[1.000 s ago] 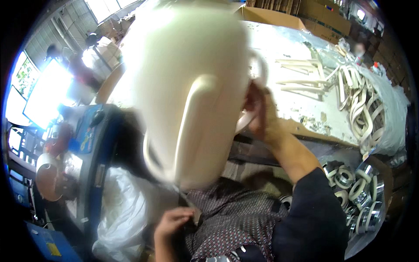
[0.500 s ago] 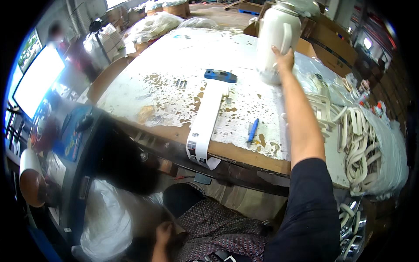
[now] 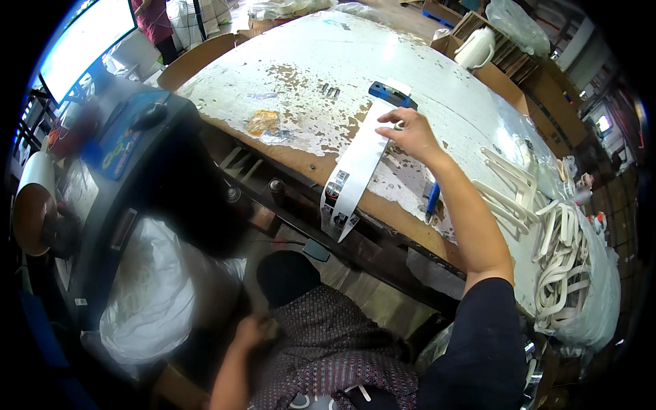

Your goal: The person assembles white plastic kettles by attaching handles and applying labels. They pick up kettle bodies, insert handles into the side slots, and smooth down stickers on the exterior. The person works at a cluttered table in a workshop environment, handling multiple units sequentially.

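Note:
My right hand point(image 3: 412, 137) reaches over the worn white table, thumb and forefinger apart, above a white strip of printed labels point(image 3: 365, 154). Whether the fingertips touch the strip is unclear. The strip's printed end hangs over the table's front edge. A blue and black tool point(image 3: 393, 94) lies across its far end, just beyond my fingers. Nearer my forearm is a slim blue pen-like tool point(image 3: 432, 200). My left hand point(image 3: 253, 331) is low beside my lap, blurred, its fingers hard to make out. A white jug with a handle point(image 3: 475, 48) is at the far right, by the cardboard.
Cream bent plastic handles point(image 3: 564, 273) fill a clear bag on the right, with several loose ones point(image 3: 506, 184) beside it. A monitor point(image 3: 89, 44) and a dark stand with a mouse point(image 3: 147, 116) are at left, above a white plastic bag point(image 3: 147, 294). Another person point(image 3: 154, 27) is behind.
My right hand has let go of the white jug and come left and nearer, over the label strip. The jug is now farther back, by the cardboard. My head view has shifted.

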The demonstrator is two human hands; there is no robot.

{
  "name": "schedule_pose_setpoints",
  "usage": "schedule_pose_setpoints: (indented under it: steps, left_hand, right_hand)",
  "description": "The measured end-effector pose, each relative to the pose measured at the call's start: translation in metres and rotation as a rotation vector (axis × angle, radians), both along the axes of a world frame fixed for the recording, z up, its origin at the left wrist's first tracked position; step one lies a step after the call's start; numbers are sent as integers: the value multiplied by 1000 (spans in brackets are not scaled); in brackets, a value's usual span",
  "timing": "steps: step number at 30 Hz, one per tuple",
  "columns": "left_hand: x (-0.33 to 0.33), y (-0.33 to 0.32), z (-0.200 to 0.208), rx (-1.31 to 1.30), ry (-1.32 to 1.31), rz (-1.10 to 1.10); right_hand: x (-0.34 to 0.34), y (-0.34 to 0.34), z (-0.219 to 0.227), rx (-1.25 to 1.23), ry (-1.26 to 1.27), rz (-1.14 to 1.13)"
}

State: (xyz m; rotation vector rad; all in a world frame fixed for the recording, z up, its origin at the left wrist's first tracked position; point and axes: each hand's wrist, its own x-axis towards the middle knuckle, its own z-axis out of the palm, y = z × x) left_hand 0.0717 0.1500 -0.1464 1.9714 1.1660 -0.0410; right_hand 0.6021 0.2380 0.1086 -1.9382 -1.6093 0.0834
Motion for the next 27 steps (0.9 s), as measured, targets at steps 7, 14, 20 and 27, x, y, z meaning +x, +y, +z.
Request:
schedule_pose_setpoints:
  steps: [7, 14, 20, 27]
  left_hand:
    - [-7, -1, 4, -23, 90, -20]
    - [-10, -3, 22, -5, 21, -46]
    - [-5, -5, 43, 64, -25, -110]
    - [-42, -23, 45, 73, -136, 26]
  right_hand:
    - [-73, -7, -35, -258, -6, 40]
    - [-74, -8, -92, 71, 230, -6]
    - [-78, -5, -60, -148, 135, -139]
    - [-248, -126, -99, 36, -571, 182]
